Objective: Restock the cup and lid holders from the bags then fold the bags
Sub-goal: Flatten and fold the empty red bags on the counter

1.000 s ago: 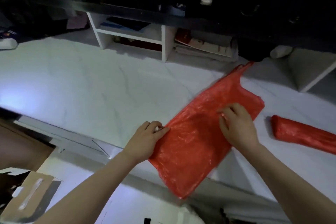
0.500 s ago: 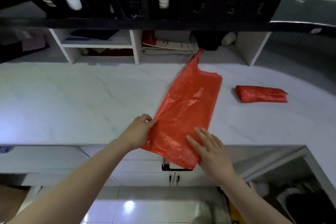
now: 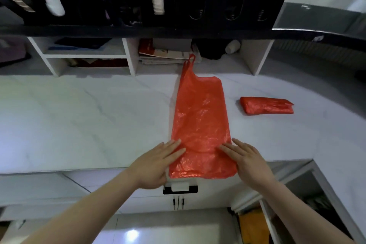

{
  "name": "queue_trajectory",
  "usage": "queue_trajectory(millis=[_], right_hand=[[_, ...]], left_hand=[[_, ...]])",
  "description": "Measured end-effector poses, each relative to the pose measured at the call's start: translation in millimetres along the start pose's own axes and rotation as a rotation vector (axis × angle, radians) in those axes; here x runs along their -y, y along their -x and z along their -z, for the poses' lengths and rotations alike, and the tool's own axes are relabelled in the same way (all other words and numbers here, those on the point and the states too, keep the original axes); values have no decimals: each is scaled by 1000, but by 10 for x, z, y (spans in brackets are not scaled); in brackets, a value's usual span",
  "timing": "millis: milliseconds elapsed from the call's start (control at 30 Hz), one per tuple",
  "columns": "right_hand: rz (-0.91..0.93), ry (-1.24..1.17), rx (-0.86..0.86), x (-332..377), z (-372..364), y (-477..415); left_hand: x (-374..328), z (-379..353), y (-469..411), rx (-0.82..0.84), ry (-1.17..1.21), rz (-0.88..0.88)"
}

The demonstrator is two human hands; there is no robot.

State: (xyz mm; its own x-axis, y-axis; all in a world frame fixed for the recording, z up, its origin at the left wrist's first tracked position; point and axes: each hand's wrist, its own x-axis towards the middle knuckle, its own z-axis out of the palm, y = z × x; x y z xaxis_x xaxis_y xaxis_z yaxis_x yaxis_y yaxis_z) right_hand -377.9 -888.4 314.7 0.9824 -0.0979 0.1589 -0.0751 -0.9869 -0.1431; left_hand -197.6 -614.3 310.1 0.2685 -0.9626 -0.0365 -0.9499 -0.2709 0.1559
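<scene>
red plastic bag [image 3: 200, 125] lies flat, middle of frame, near end over the white counter [image 3: 79, 125] edge | left hand [image 3: 156, 164] and right hand [image 3: 245, 158] flat, fingers straight, pressing its low corners | thin, light, slippery, I think; pinch bottom corners to fold | folded red bag [image 3: 266, 105] at right

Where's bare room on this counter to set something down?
Widest: countertop left of the flat red bag, up to the white shelves. Narrower: between it and the folded bag. Crowded: near edge, under left hand and right hand.
</scene>
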Motion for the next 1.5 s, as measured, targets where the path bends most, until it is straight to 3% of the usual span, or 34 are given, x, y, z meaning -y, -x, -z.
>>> queue_trajectory(millis=[333,467,633,800,1000,1100,1200,1333,1500], right_hand=[[-73,-75,194,-593,6,-11],[0,-164,116,-627,31,110],[160,-126,-24,-594,136,113],[201,-78,21,-658,127,153],[120,-214,113,-745,99,145],[4,-369,33,-701,140,123],[-25,-401,-58,-691,134,103],[-185,-474,-31,-661,140,55],[-323,-601,-47,-629,155,-57]], left_hand=[[-268,-88,-347,-28,32,90],[-362,-76,-366,-26,35,162],[-511,-47,-417,-195,-74,123],[-614,-99,-423,-205,-73,92],[-695,-104,-424,-276,-47,125],[-691,-161,-375,-243,9,166],[-703,-232,-334,-257,186,273],[-762,-183,-392,-388,435,448],[-781,-147,-551,-515,580,648]])
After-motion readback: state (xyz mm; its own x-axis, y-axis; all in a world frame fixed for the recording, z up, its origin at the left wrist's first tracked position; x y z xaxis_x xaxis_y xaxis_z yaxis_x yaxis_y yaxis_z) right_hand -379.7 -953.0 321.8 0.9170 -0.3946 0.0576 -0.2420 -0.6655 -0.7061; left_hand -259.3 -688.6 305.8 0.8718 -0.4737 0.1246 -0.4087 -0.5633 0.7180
